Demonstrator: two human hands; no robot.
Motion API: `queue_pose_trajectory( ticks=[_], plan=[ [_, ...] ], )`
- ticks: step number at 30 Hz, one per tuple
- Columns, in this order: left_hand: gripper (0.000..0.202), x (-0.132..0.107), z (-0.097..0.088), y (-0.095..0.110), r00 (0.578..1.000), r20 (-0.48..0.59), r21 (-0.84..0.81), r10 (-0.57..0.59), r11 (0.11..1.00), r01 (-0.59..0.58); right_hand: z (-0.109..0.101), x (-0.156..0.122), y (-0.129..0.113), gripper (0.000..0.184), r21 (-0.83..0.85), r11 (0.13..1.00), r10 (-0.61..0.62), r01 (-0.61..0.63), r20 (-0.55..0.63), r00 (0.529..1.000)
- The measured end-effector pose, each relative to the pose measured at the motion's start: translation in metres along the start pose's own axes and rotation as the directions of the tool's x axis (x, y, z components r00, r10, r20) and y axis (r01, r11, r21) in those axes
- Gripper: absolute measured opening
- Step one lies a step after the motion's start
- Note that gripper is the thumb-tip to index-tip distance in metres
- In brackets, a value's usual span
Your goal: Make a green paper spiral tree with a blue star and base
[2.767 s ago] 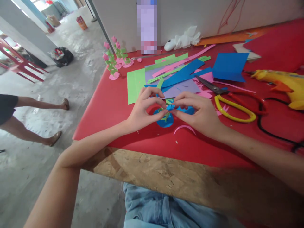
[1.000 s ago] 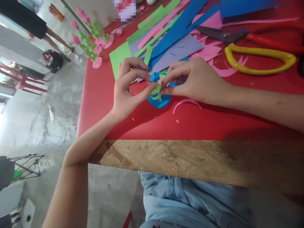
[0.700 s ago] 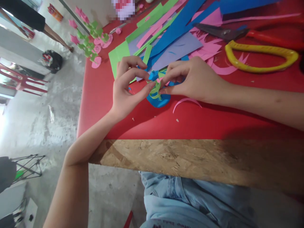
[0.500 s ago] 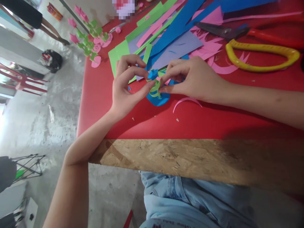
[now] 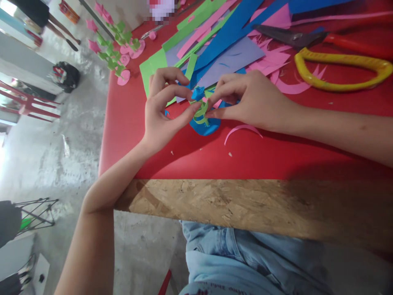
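Note:
My left hand (image 5: 162, 110) and my right hand (image 5: 251, 100) meet over a small paper flower (image 5: 201, 108) on the red table cover (image 5: 190, 157). The flower has a blue rolled bud on top, a green curled stem strip and a blue round paper base. Thumb and fingertips of both hands pinch the flower from either side, the left at the stem and bud, the right at the stem. The rest of the base shows below the fingers.
Loose green, blue, pink and purple paper strips and sheets (image 5: 221, 45) lie behind the hands. Yellow-and-red-handled scissors (image 5: 331, 61) rest at the right. Finished pink paper flowers (image 5: 116, 57) stand at the table's far left corner. A curved pink strip (image 5: 242, 131) lies beside the flower.
Since 2.8 s ago the view has tilted closer and down over the table. Both hands keep pinching the paper flower and have shifted only slightly. A person in the background has walked away.

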State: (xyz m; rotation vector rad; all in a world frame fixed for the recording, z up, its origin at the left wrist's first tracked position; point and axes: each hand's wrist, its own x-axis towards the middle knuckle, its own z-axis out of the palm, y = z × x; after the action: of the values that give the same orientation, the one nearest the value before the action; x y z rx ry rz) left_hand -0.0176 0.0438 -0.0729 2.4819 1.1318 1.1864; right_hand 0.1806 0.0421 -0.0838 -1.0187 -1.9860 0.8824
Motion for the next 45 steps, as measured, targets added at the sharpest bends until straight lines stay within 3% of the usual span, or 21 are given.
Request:
queue_pose_trajectory(
  ticks=[5,11,15,19,24,32,38,45],
  plan=[
    [0.038,0.0,0.0,-0.002,1.0,-0.02,-0.039,0.017,0.999,-0.018,-0.001,-0.001,-0.001,0.009,0.013,1.0,0.007,-0.007,0.011,1.0],
    [0.033,-0.002,-0.001,-0.001,1.0,-0.023,0.007,0.017,1.0,-0.017,-0.006,0.0,-0.012,0.015,0.021,0.991,0.13,-0.13,-0.012,0.991],
    [0.023,-0.003,0.0,0.001,0.998,-0.032,-0.001,0.06,0.998,-0.06,-0.011,0.0,-0.015,0.012,0.019,0.992,0.127,-0.126,-0.089,0.988],
    [0.012,-0.005,0.001,0.001,0.996,-0.053,-0.021,0.068,0.997,-0.07,-0.015,0.001,-0.011,0.014,0.023,0.992,0.124,-0.122,-0.078,0.989],
    [0.011,-0.005,0.001,0.001,0.994,-0.074,-0.016,0.077,0.997,-0.078,-0.018,-0.001,-0.011,0.012,-0.077,0.984,0.15,-0.158,-0.101,0.984],
    [0.013,-0.004,-0.001,-0.001,0.996,-0.067,0.004,0.062,0.998,-0.062,-0.025,-0.004,-0.019,0.014,-0.36,0.873,0.371,-0.331,0.046,0.928],
    [0.012,-0.002,-0.003,0.001,0.997,-0.061,0.0,0.055,0.998,-0.055,-0.02,-0.007,-0.017,0.018,-0.388,0.886,0.325,-0.253,0.132,0.936],
    [0.013,-0.002,-0.005,0.001,0.998,-0.025,0.007,0.051,0.999,-0.05,-0.016,-0.007,-0.014,0.02,-0.402,0.87,0.36,-0.287,0.116,0.926]
  ],
)
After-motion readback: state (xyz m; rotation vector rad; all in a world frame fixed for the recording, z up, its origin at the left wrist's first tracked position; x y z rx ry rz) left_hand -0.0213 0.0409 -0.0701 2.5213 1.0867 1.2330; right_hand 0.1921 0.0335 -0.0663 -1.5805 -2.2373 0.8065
